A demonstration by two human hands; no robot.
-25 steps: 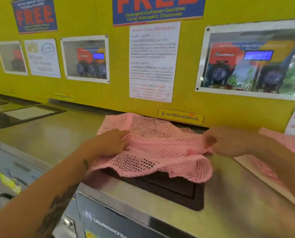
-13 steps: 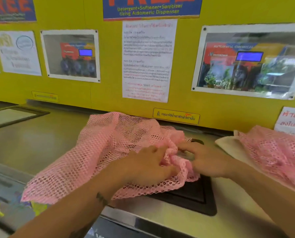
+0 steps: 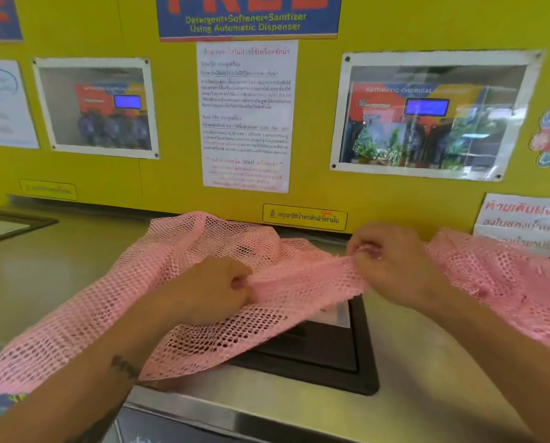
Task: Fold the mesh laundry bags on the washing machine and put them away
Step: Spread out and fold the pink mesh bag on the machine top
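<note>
A pink mesh laundry bag (image 3: 184,273), open-weave and limp, lies crumpled across the brushed-steel washing machine top (image 3: 427,378), half covering a black rectangular recessed lid (image 3: 340,356); the left hand (image 3: 212,289) is clenched on a bunched fold, the right hand (image 3: 392,266) pinches the netting, a taut strip stretched between them; a second pink mesh bag (image 3: 503,282) lies heaped at right.

Pink mesh laundry bag (image 3: 177,282), partly spread.
Its edge is stretched taut between both hands; a second pink bag (image 3: 503,282) lies crumpled right of the right hand.
</note>
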